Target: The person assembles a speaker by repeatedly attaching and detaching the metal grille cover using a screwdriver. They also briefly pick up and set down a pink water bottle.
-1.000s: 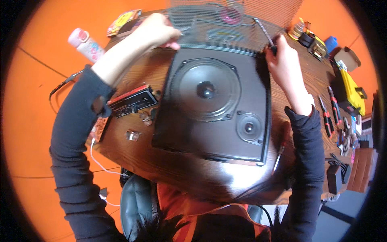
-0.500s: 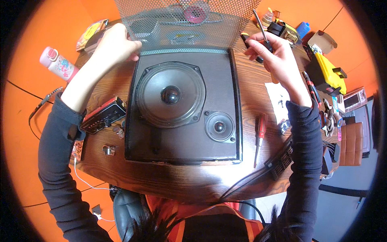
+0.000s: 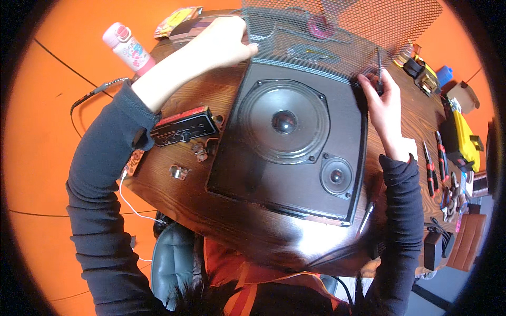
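Observation:
A black speaker cabinet (image 3: 242, 179) lies face up on the table. It bears a large woofer (image 3: 311, 137) and a smaller tweeter (image 3: 336, 176). A perforated metal grille (image 3: 337, 63) tilts up from the cabinet's far end. My left hand (image 3: 224, 42) is closed on the grille's left edge, near its lower corner. At the opposite lower corner is my right hand (image 3: 386, 100), fingers closed round a slim dark-handled tool (image 3: 380, 71) with its metal shaft upward. Whether those fingers also touch the grille is hard to tell.
Left of the cabinet sit a black-and-red box with knobs (image 3: 184, 129) and small metal parts (image 3: 179, 172). A pink-and-white bottle (image 3: 129, 50) stands beyond. Pliers (image 3: 441, 152) and a yellow toolbox (image 3: 464, 139) are at right. A screwdriver (image 3: 366, 218) lies partly hidden by my right arm.
The view has swung, so the table appears shifted right and turned. My right hand has come in from beside the grille to its right lower corner. My left hand keeps hold of the grille.

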A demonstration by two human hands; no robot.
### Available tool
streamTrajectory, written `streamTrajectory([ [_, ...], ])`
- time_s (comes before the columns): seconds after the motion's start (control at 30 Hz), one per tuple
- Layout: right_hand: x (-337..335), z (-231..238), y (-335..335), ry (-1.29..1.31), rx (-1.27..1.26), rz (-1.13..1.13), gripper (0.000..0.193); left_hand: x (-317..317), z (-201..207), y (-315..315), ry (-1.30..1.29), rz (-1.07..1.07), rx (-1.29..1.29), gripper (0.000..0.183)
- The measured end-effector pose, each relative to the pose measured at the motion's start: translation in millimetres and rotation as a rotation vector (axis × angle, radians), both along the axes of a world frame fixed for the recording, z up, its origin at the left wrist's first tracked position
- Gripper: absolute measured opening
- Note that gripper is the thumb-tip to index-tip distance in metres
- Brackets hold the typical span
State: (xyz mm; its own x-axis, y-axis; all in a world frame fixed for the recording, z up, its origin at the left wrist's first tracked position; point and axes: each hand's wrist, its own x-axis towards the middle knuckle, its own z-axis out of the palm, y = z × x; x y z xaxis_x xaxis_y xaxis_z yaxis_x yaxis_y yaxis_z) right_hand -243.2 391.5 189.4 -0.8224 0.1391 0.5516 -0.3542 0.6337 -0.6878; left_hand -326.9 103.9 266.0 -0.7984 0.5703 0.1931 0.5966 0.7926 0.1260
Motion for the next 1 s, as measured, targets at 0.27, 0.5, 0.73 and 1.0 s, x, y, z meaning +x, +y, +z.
streamTrajectory([
  [0.27, -3.8, -4.5, 6.8, 0.087, 0.086, 0.039, 0.015, -3.8, -4.1, -5.3, -0.048, -0.081, -0.033, 0.038],
  [0.5, -1.7, -1.0, 5.6, 0.09, 0.174, 0.0, 0.017, -6.0, -18.9, -6.7, -0.053, -0.107, 0.07, 0.037],
  [0.73, 6.5, 4.1, 10.7, 0.047, 0.226, -0.02, 0.018, -12.4, -20.1, -0.4, -0.169, -0.12, 0.053, 0.036],
  [1.0, 6.6, 2.7, 15.9, 0.074, 0.299, -0.029, 0.021, -9.7, -27.4, 2.4, -0.024, -0.256, -0.087, 0.024],
])
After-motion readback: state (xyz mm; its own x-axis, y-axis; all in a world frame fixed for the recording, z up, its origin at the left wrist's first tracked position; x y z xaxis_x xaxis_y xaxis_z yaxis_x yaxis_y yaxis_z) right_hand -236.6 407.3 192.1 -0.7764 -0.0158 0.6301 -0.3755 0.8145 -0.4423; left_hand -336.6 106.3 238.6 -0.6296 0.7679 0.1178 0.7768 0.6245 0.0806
